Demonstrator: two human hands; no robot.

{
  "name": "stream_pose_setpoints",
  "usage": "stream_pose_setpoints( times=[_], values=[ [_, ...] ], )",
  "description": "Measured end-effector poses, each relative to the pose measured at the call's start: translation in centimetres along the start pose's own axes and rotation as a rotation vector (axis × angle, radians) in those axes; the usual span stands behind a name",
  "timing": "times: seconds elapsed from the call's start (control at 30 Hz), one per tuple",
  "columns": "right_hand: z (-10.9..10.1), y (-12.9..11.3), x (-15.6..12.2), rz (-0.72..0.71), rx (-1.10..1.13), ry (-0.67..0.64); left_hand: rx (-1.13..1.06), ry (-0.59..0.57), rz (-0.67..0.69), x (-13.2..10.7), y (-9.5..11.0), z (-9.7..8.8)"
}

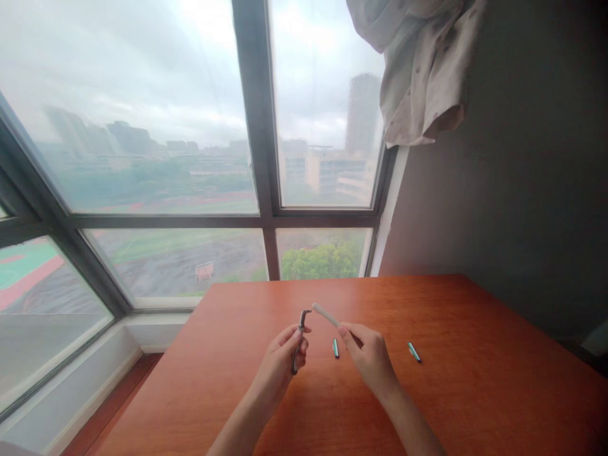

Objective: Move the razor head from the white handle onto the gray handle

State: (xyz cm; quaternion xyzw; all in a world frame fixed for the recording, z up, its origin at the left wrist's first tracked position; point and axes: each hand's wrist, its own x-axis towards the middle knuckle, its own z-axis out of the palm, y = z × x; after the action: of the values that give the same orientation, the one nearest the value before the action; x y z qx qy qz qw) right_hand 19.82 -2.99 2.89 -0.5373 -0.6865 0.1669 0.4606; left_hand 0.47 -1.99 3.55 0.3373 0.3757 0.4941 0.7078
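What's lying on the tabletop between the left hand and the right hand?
In the head view, what looks like a pen cap shows on the tabletop between the left hand and the right hand, closer to the right hand.

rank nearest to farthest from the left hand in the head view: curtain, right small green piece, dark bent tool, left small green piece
1. Dark bent tool, in the left hand.
2. Left small green piece, on the table, left of the right hand.
3. Right small green piece, farther right on the table.
4. Curtain, hanging at upper right.
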Motion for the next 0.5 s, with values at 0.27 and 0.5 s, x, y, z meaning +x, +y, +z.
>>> stream_pose_setpoints(
  times=[0.27,0.5],
  values=[
    [0.18,0.02,-0.06,-0.013,-0.052,-0.026,0.009,-0.008,-0.009,0.06,-0.01,-0.03],
    [0.27,0.26,-0.02,-0.007,-0.043,-0.023,0.006,-0.011,-0.002,-0.09,0.11,0.10]
  ],
)
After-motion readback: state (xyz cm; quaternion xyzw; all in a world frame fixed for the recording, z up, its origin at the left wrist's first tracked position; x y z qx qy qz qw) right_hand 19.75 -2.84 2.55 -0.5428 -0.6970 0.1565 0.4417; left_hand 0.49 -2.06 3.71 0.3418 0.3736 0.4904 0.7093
